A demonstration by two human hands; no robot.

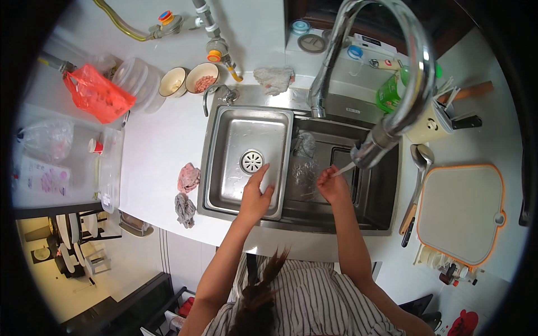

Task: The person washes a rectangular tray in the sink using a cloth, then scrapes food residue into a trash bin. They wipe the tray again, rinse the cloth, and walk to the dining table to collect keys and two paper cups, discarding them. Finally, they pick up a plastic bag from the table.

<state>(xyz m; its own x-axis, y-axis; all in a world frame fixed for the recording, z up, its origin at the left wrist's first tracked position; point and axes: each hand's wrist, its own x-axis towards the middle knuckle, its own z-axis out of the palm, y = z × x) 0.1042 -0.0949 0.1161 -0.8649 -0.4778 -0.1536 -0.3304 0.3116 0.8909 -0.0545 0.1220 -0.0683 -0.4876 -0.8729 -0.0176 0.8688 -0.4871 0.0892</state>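
My left hand hovers over the small stainless steel basin, thumb and fingers apart with nothing between them, just below the round drain strainer. Over the larger, darker basin, my right hand has its fingers curled under a thin stream of water from the chrome faucet; whether something lies in the fingers cannot be told. Water splashes on the basin floor beside that hand. A grey mesh cloth or scrubber lies near the upper left of the large basin.
Pink and grey cloths lie left of the sink. Two bowls, one with pinkish pieces, stand behind. At right are a cutting board, metal utensils and a knife holder. The tall faucet neck arches over the large basin.
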